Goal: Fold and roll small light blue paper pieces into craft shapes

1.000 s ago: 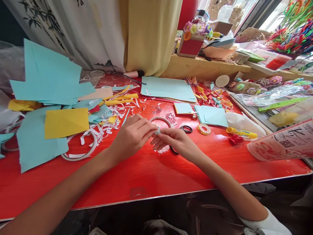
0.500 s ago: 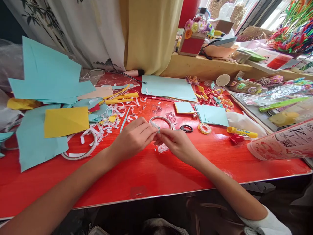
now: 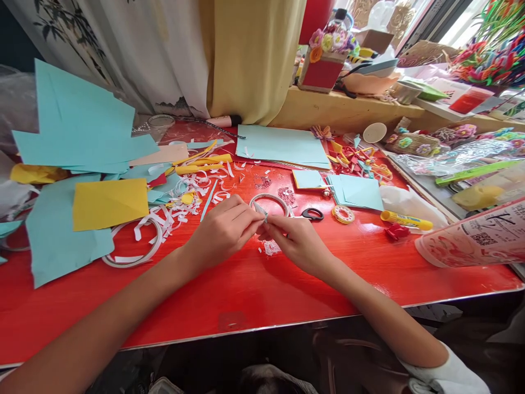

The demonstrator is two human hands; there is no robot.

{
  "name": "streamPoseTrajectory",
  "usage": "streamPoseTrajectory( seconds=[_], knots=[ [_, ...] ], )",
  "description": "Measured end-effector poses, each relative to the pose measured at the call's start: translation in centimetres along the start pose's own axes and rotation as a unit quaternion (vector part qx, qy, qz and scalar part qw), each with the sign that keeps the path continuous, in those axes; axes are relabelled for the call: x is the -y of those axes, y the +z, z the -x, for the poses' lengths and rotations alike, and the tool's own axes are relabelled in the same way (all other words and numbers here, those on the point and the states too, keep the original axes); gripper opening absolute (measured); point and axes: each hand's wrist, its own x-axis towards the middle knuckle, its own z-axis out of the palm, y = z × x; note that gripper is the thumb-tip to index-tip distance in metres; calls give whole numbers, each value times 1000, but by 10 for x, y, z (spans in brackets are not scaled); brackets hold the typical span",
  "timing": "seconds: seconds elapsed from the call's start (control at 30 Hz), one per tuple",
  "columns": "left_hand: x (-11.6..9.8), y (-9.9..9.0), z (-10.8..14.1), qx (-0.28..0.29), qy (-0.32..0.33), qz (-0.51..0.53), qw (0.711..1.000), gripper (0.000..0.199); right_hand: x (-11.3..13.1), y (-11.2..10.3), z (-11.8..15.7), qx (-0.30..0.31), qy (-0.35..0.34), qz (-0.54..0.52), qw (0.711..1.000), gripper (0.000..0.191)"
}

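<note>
Both hands meet above the middle of the red table [image 3: 229, 290], fingertips pinched together. Between them is a small folded piece of light blue paper [image 3: 265, 218], mostly covered by the fingers. My left hand [image 3: 227, 230] grips it from the left and my right hand [image 3: 301, 241] from the right. Just behind the fingertips lies a white tape ring [image 3: 283, 200]. Black scissor handles [image 3: 313, 214] rest right of the ring, beside a small yellow-and-white tape roll [image 3: 343, 214].
Blue sheets [image 3: 82, 120], a yellow sheet [image 3: 110, 204], paper scraps [image 3: 168, 219] and another tape ring [image 3: 158, 246] cover the left. Blue squares [image 3: 356, 191], a glue stick [image 3: 406, 220] and a large cup [image 3: 476, 235] stand or lie right. Behind hangs a curtain [image 3: 250, 60].
The fingers have shifted very slightly around the small paper piece, and a pale pointed part of it shows a little more above the fingertips. Otherwise the hands stay in place.
</note>
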Motion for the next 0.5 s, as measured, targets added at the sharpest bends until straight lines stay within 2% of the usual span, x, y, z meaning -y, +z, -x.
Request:
streamPoseTrajectory(
  seconds=[0.5],
  knots=[
    [-1,2,0,-4,-33,44,998,13,-3,1,0,-11,-26,57,998,18]
  ],
)
